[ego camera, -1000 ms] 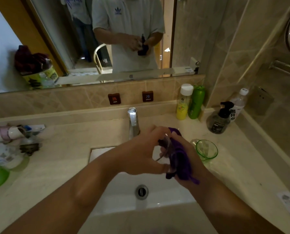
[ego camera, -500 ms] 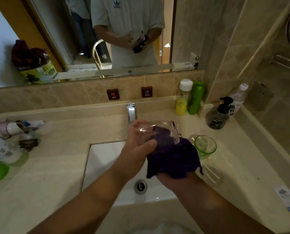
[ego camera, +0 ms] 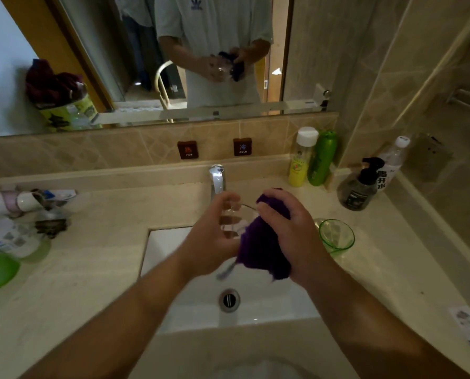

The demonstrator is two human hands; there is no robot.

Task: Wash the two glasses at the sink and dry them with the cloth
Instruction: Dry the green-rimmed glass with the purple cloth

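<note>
Risen over the cloth [ego camera: 261, 250], right hand [ego camera: 291, 231] now grips it.

A: How is the scene lit?
B: Dimly, with a warm yellow cast; a pale glare is seen at the mirror [ego camera: 64, 36]'s left edge, and the white sink [ego camera: 255, 310] is picked out brightest.
A: And sharpness?
B: Motion blur is seen on both hands. Straight lines are bowed near the borders by the wide lens, and fine detail is softened throughout.
</note>
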